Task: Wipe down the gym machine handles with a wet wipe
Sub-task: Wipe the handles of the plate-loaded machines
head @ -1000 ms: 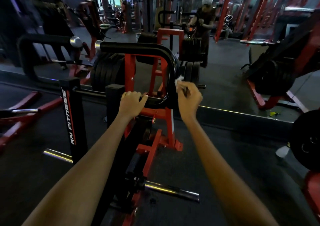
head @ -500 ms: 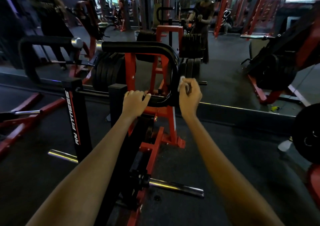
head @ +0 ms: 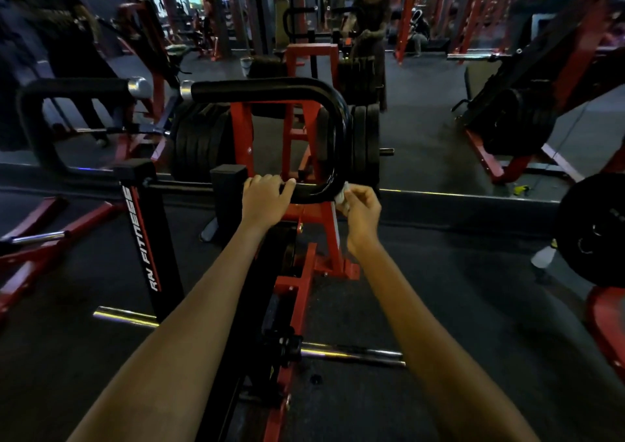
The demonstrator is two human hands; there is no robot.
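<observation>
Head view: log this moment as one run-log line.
step: wiping handle | left hand: grips black handle at lower bar | right hand: presses white wipe on lower bend | other handle: untouched

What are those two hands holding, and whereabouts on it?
The left hand grips the black handle on its lower bar. The right hand pinches a bunched white wipe against the handle's lower bend.

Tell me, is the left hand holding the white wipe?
No, the left hand only grips the black handle, while the right hand pinches the wipe against the handle's lower bend.
</observation>
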